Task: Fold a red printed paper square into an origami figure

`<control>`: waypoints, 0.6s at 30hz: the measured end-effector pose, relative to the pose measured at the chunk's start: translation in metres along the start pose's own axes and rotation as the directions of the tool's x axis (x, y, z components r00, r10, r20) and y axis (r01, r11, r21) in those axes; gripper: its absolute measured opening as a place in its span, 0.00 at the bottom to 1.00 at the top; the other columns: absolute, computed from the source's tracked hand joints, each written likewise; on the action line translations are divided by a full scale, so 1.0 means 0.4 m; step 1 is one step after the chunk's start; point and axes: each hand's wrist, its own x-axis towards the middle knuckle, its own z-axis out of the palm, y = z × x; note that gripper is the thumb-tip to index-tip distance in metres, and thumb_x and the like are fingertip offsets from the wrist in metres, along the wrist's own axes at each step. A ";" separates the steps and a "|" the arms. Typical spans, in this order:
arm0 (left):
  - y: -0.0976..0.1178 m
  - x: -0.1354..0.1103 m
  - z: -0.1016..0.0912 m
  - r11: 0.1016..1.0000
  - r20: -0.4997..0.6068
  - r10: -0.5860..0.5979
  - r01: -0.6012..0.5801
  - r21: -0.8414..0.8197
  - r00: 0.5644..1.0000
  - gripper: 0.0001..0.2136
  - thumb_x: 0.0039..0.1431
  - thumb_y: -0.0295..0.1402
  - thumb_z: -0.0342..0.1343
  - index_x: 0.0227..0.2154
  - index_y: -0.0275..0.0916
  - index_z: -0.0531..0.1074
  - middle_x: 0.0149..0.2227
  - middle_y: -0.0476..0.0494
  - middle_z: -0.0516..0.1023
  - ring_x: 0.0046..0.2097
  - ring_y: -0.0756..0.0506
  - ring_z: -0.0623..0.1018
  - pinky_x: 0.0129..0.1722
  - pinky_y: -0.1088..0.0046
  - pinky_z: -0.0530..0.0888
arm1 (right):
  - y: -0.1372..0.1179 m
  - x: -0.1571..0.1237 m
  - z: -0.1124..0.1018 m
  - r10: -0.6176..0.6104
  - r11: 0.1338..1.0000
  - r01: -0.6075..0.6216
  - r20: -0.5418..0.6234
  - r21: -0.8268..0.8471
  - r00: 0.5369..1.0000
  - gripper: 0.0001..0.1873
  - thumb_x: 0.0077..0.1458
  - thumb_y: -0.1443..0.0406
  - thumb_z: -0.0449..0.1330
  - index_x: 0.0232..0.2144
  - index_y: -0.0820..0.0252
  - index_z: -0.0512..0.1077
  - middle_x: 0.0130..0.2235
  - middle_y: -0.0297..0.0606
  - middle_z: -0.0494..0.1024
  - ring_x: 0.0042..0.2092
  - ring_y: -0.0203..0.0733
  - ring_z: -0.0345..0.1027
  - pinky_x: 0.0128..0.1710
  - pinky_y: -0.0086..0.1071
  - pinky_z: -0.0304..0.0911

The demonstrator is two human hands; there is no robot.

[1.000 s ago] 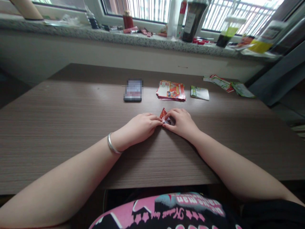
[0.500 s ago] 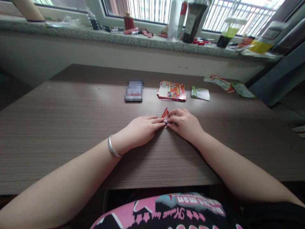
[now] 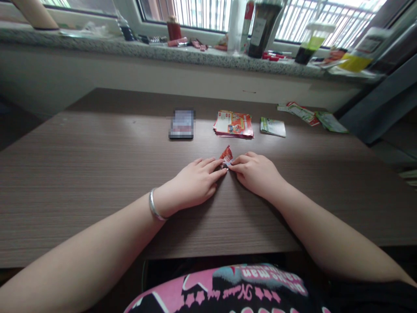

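A small folded piece of red and white printed paper (image 3: 226, 153) lies on the brown tabletop, its pointed tip turned away from me. From the left, my left hand (image 3: 197, 179) holds it down with its fingertips, the thumb mostly hidden below. On the other side my right hand (image 3: 259, 174) is closed, its fingertips pressed together on the paper's near right edge. Between the fingers most of the paper's lower part is covered. A silver bangle (image 3: 155, 204) circles my left wrist.
Behind the hands lie a blurred-out dark-edged flat object (image 3: 181, 124), a stack of red printed papers (image 3: 233, 124) and a green-white folded paper (image 3: 273, 127). Loose paper strips (image 3: 304, 114) sit at the far right. Bottles and small items line the granite sill (image 3: 195, 53).
My right hand's fingers have drawn together and moved slightly right and down along the paper. My left fingertips have slid a little further onto its near edge.
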 end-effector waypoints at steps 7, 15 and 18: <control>0.000 0.003 -0.011 0.998 -0.011 0.025 -0.025 -0.050 1.000 0.19 0.65 0.32 0.47 0.58 0.39 0.67 0.59 0.36 0.69 0.59 0.39 0.69 0.61 0.57 0.66 | 0.016 -0.007 0.000 0.028 0.999 -0.028 0.002 0.046 1.000 0.16 0.61 0.67 0.52 0.41 0.51 0.80 0.46 0.34 0.80 0.46 0.45 0.72 0.43 0.37 0.67; -0.007 0.005 -0.002 0.999 -0.031 0.024 -0.026 -0.041 0.999 0.18 0.66 0.32 0.46 0.56 0.39 0.68 0.59 0.39 0.69 0.60 0.39 0.69 0.61 0.58 0.67 | 0.017 -0.003 0.024 -0.154 0.986 0.159 -0.105 0.047 0.983 0.19 0.63 0.67 0.50 0.49 0.62 0.76 0.52 0.44 0.77 0.51 0.49 0.70 0.53 0.43 0.66; -0.009 0.004 0.002 0.999 -0.036 0.021 -0.022 -0.032 0.999 0.17 0.65 0.31 0.46 0.55 0.38 0.69 0.59 0.37 0.70 0.60 0.39 0.69 0.61 0.58 0.66 | 0.002 0.003 0.050 -0.255 0.963 0.263 -0.129 0.057 0.958 0.23 0.60 0.70 0.51 0.55 0.72 0.70 0.59 0.50 0.71 0.60 0.49 0.63 0.61 0.42 0.59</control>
